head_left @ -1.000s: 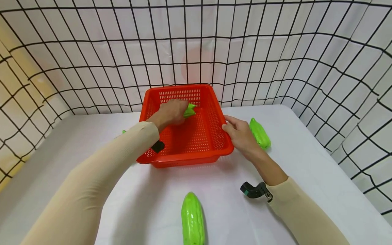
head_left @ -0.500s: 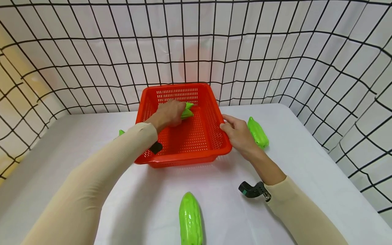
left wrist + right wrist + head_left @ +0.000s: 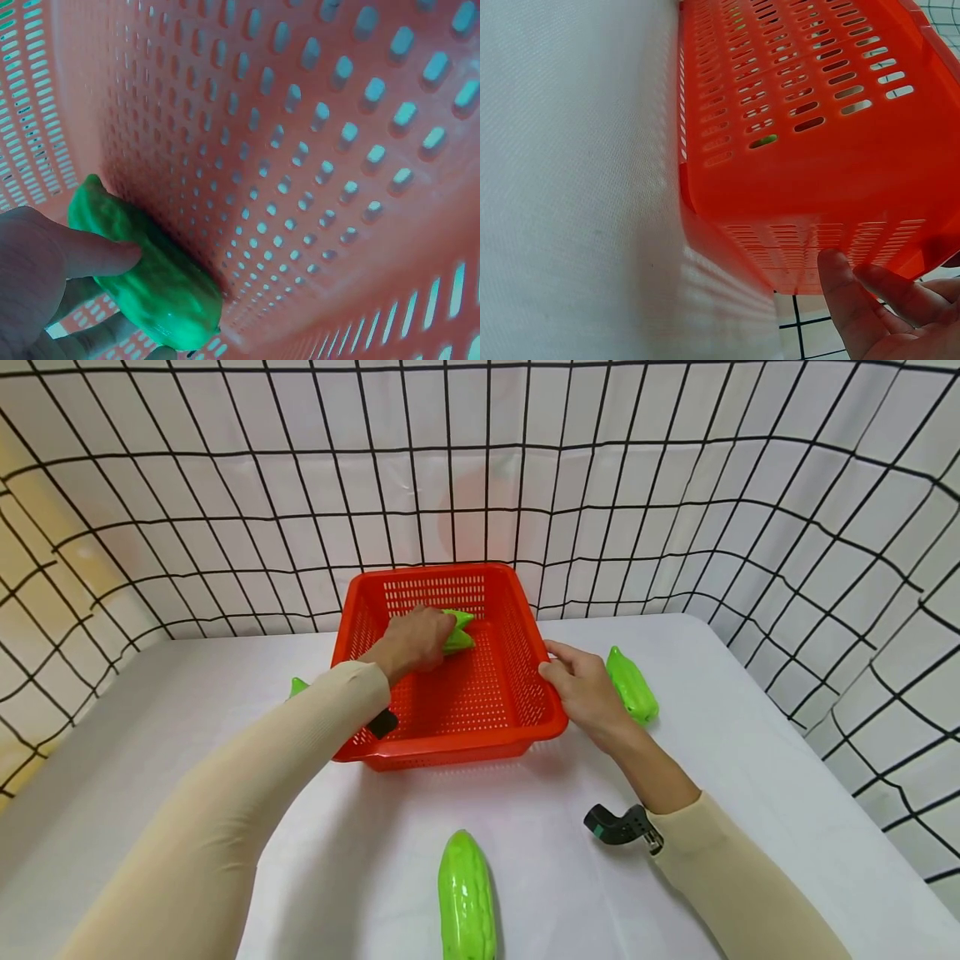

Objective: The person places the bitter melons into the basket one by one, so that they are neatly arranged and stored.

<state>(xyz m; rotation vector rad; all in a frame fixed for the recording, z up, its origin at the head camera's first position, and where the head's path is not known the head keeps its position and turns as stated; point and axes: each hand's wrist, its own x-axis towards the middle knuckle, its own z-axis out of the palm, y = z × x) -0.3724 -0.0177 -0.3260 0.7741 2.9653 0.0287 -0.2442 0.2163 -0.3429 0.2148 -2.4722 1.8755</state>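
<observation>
My left hand (image 3: 420,635) reaches into a red perforated plastic basket (image 3: 450,745). It holds a glossy, lumpy green gourd (image 3: 150,281) near the basket floor, the thumb across its top and the fingers underneath. In the head view two green tips (image 3: 459,642) stick out past this hand, and the rest is hidden behind it. My right hand (image 3: 588,693) grips the basket's right rim. In the right wrist view the fingertips (image 3: 831,261) of that hand lie against the outer wall.
A green gourd (image 3: 632,685) lies right of the basket, another (image 3: 467,893) in front on the white tabletop (image 3: 360,877). A green tip (image 3: 297,686) shows left, mostly behind the left sleeve. Black wire mesh (image 3: 487,510) fences the back and sides.
The head view has shifted slightly. Beside my left hand, the green shape in the basket now shows two separate tips. My right hand has stayed at the rim.
</observation>
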